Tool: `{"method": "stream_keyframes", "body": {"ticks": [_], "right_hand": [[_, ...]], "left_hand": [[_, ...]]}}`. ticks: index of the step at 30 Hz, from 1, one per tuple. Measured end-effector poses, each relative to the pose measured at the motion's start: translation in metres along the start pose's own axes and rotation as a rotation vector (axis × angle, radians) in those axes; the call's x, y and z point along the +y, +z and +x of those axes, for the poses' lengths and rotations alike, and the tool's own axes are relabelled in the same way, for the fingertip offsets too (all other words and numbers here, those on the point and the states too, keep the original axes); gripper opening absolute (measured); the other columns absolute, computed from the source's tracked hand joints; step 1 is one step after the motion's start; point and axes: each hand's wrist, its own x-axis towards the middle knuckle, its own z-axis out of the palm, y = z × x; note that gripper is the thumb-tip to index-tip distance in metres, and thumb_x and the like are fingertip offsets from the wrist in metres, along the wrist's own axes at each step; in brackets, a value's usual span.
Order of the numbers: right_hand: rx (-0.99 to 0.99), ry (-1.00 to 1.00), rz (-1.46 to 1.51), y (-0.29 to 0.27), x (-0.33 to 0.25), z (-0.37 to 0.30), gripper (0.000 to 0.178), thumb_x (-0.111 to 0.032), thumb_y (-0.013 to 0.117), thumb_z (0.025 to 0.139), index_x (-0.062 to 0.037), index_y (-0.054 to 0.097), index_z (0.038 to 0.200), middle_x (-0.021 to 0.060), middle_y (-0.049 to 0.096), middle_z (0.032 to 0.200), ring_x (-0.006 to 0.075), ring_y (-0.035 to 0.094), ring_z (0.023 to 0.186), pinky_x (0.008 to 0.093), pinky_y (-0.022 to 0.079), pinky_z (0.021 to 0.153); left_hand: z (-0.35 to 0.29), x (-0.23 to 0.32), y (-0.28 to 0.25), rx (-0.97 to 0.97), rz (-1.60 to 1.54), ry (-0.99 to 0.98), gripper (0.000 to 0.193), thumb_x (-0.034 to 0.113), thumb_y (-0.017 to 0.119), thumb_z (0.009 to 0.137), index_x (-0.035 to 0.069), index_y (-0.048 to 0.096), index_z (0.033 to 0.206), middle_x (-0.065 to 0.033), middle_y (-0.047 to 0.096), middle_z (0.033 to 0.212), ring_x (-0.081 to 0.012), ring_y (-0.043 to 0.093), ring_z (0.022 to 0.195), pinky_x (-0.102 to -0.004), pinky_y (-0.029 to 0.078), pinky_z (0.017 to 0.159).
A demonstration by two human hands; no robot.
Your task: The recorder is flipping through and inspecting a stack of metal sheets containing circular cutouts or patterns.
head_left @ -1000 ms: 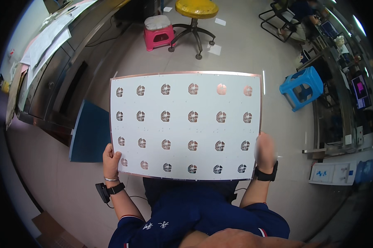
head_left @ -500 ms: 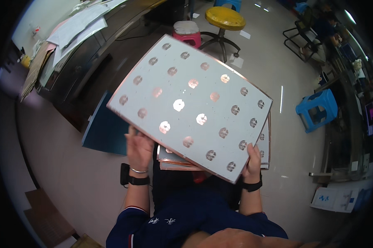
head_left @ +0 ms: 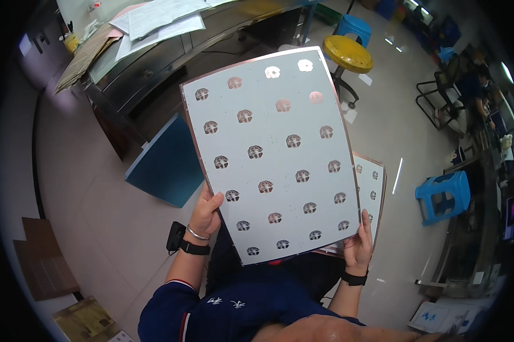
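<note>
A large pale grey panel (head_left: 279, 162) with copper-coloured edges is held up in front of me, tilted. Rows of small round copper-toned patterns cover its face, the ones at the far end shining brightest. My left hand (head_left: 205, 214) grips its left edge low down, thumb on the face and the other fingers hidden behind. My right hand (head_left: 358, 246) holds the right edge near the lower corner, fingers pointing up along it. Partly hidden behind this panel, similar panels (head_left: 379, 178) lie by my lap at the right.
A dark teal board (head_left: 167, 165) leans left of the panel, before a metal desk (head_left: 137, 77) with papers (head_left: 163, 20). A yellow stool (head_left: 348, 52) and a blue stool (head_left: 442, 196) stand to the right. A person (head_left: 474, 91) sits far right. Cardboard (head_left: 45, 259) lies lower left.
The panel has turned clockwise, so its long sides now run away from me. My left hand has closed on its left edge. The whole view has shifted a little.
</note>
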Motion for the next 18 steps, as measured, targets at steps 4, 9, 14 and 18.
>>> {"method": "stream_keyframes", "body": {"ticks": [4, 9, 14, 18], "right_hand": [[-0.124, 0.031, -0.173, -0.013, 0.003, 0.001, 0.048, -0.009, 0.056, 0.088, -0.0014, 0.038, 0.132, 0.0186, 0.058, 0.113, 0.0216, 0.060, 0.099, 0.0311, 0.050, 0.083], [-0.178, 0.070, -0.249, -0.018, 0.012, -0.002, 0.047, -0.010, 0.060, 0.086, 0.0004, 0.043, 0.128, 0.0174, 0.060, 0.110, 0.0180, 0.060, 0.098, 0.0292, 0.048, 0.085], [-0.159, 0.048, -0.294, -0.015, 0.015, -0.002, 0.048, -0.012, 0.061, 0.086, 0.0010, 0.042, 0.128, 0.0160, 0.061, 0.108, 0.0170, 0.060, 0.095, 0.0286, 0.048, 0.084], [-0.222, 0.081, -0.146, -0.028, 0.016, 0.003, 0.051, -0.017, 0.059, 0.088, 0.0019, 0.039, 0.130, 0.0147, 0.062, 0.106, 0.0179, 0.061, 0.093, 0.0278, 0.048, 0.083]], "left_hand": [[-0.002, 0.003, 0.004, 0.051, 0.046, 0.032, 0.054, 0.008, 0.051, 0.089, 0.008, 0.029, 0.137, -0.0079, 0.046, 0.130, -0.0171, 0.048, 0.116, -0.0338, 0.040, 0.097], [-0.004, 0.005, -0.005, 0.062, 0.071, 0.028, 0.052, 0.010, 0.049, 0.090, 0.008, 0.029, 0.138, -0.0081, 0.046, 0.129, -0.0166, 0.048, 0.115, -0.0329, 0.041, 0.096], [-0.004, 0.005, -0.007, 0.050, 0.103, 0.053, 0.050, 0.013, 0.047, 0.092, 0.007, 0.028, 0.138, -0.0086, 0.046, 0.130, -0.0169, 0.048, 0.115, -0.0327, 0.042, 0.096], [-0.004, 0.000, -0.008, 0.105, -0.125, 0.035, 0.044, 0.015, 0.042, 0.095, 0.009, 0.029, 0.137, -0.0125, 0.047, 0.128, -0.0218, 0.052, 0.112, -0.0371, 0.047, 0.091]]}}
